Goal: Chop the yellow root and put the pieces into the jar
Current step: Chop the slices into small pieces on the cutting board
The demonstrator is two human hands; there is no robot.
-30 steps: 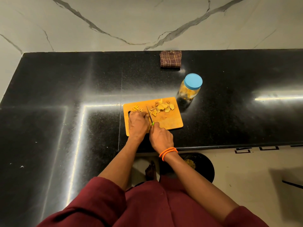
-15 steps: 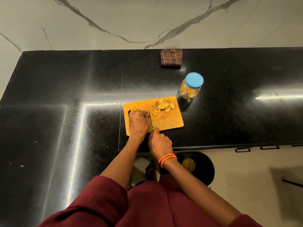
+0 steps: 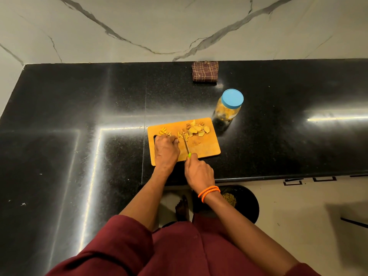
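An orange cutting board (image 3: 207,148) lies on the black counter. Yellow root slices (image 3: 196,129) are heaped at its far right, thin strips (image 3: 164,132) at its far left. My left hand (image 3: 166,150) rests on the board's left part with curled fingers; what lies beneath them is hidden. My right hand (image 3: 198,172) grips the green handle of a small knife (image 3: 186,145), its blade pointing away just right of my left fingers. A jar (image 3: 229,107) with a blue lid, holding yellow pieces, stands beyond the board's right corner.
A folded checked cloth (image 3: 204,71) lies by the marble wall at the back. The black counter (image 3: 79,116) stretches left and right. Below the counter's front edge a dark round bin (image 3: 245,204) stands on the floor, next to a bare foot.
The knife and my right hand have shifted slightly right, away from my left fingers. My left hand stays on the board.
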